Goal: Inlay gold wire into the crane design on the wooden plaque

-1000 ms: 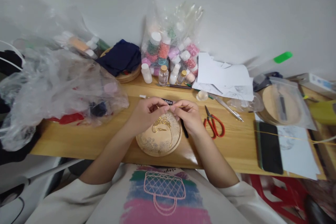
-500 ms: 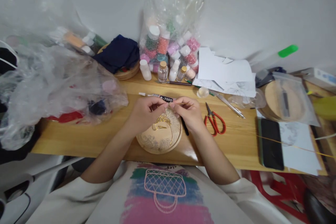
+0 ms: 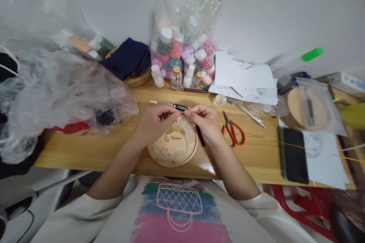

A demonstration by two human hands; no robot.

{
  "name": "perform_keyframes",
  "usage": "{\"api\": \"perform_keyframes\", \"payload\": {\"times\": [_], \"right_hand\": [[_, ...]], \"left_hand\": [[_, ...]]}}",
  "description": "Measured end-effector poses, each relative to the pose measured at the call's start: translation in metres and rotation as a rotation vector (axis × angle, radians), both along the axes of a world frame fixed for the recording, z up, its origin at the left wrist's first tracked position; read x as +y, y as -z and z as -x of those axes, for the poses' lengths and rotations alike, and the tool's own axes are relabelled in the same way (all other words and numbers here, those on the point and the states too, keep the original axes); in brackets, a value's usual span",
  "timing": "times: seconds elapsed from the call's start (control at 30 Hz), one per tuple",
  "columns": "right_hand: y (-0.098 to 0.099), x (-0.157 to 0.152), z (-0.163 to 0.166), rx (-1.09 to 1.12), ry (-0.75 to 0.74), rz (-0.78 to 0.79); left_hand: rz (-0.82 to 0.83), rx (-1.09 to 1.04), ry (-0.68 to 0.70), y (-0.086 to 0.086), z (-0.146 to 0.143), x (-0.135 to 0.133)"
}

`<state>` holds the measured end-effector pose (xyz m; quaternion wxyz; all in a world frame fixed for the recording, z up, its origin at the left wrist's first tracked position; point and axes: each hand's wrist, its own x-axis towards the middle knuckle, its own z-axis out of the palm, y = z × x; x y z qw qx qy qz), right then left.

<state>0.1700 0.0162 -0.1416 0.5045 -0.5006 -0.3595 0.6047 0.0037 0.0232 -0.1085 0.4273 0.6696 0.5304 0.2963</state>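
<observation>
My left hand (image 3: 159, 123) and my right hand (image 3: 203, 119) meet fingertip to fingertip above the far edge of a round wooden disc (image 3: 159, 149). Both are closed in a pinch on a thin gold wire (image 3: 183, 112), a short bit of which shows between the fingertips. The disc lies flat, with a line drawing of waves and feathers. Gold wire outlines a bird's head (image 3: 176, 133) and neck on it. A B-7000 glue tube (image 3: 180, 107) lies just behind my fingers. Partly under my right hand is a black pen-like tool (image 3: 201, 137).
Red-handled pliers (image 3: 234, 133) lie right of my right hand. A phone (image 3: 294, 155) is farther right, with a gold strand (image 3: 322, 152) crossing over it. Small bottles (image 3: 176, 78) and a bag of colored jars (image 3: 185, 41) stand behind. Crumpled plastic bags (image 3: 68, 91) cover the left.
My fingers have shifted slightly, and the gold wire between them shows more clearly. The strand over the phone sits a little higher there. Nothing else has moved noticeably.
</observation>
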Motion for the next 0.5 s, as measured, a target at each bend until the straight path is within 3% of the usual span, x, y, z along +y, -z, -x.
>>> {"api": "perform_keyframes", "payload": {"times": [0.5], "right_hand": [[-0.0014, 0.002, -0.0011, 0.0, 0.021, 0.026]], "left_hand": [[0.015, -0.043, -0.015, 0.0025, 0.009, 0.0011]]}}
